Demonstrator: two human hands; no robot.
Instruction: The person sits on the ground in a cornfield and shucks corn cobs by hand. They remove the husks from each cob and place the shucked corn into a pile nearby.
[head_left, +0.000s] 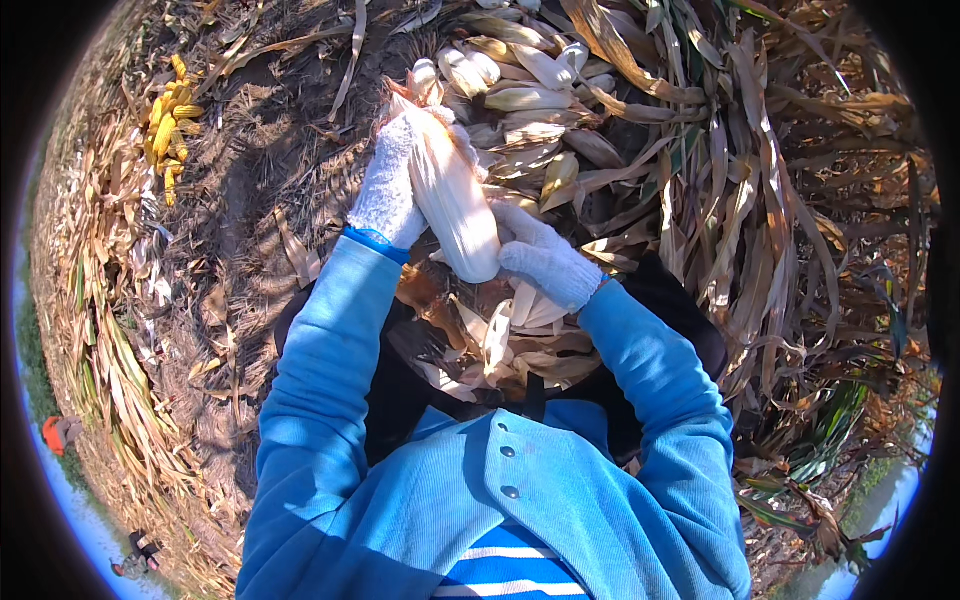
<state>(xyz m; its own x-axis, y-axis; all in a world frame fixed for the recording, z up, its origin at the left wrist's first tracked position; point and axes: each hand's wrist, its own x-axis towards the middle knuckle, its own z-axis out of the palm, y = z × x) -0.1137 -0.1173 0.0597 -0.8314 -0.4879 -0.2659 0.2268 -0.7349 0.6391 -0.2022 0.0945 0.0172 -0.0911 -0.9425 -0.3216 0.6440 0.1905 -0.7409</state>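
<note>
An ear of corn in its pale husk (451, 195) slants in front of me, its silk end up and its rounded end toward my body. My left hand (386, 180), in a white knit glove, is wrapped around the upper part, with fingertips showing past the far side. At the lower right side, my right hand (544, 251), gloved likewise, has thumb and fingers at the husk near the rounded end. How firmly the right fingers grip is partly hidden. Below the ear, loose husk leaves (499, 337) lie on the ground between my legs.
Unhusked ears (532, 97) are heaped just beyond my hands. Husked yellow cobs (171, 124) lie piled at the far left. Dry corn stalks (757, 187) spread along the right, and more stalks (120, 360) lie left. Two people (60, 433) appear small at the left rim.
</note>
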